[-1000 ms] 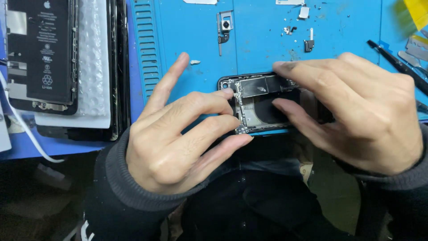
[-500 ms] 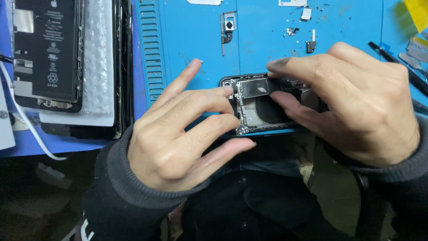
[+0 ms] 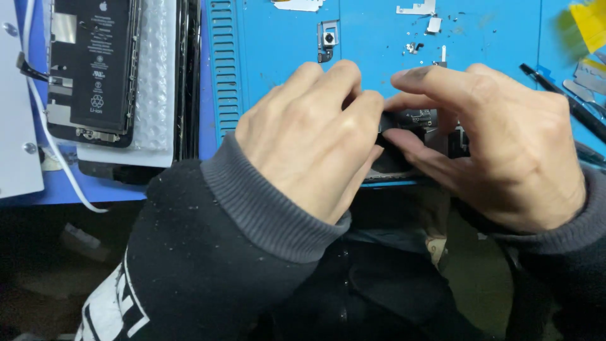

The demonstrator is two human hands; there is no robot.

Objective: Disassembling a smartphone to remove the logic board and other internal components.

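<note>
Pinching an opened phone (image 3: 413, 136) at the near edge of the blue mat (image 3: 379, 38), the left hand (image 3: 309, 136) and right hand (image 3: 499, 142) are closing their grip upon it from either side; a second opened phone (image 3: 91, 69) is lying well apart at far left; a small camera module (image 3: 328, 39) is resting beyond the hands.

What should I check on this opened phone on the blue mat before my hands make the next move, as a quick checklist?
1. Both hands on the opened phone: ok, left hand and right hand both grip it.
2. Phone resting on the blue mat: ok, at its near edge.
3. Inner parts visible: not ok, fingers cover most.
4. Loose camera module clear of hands: ok.
5. Black tool within reach: ok, beside right hand.
6. Small screws accounted for: cannot tell.
</note>
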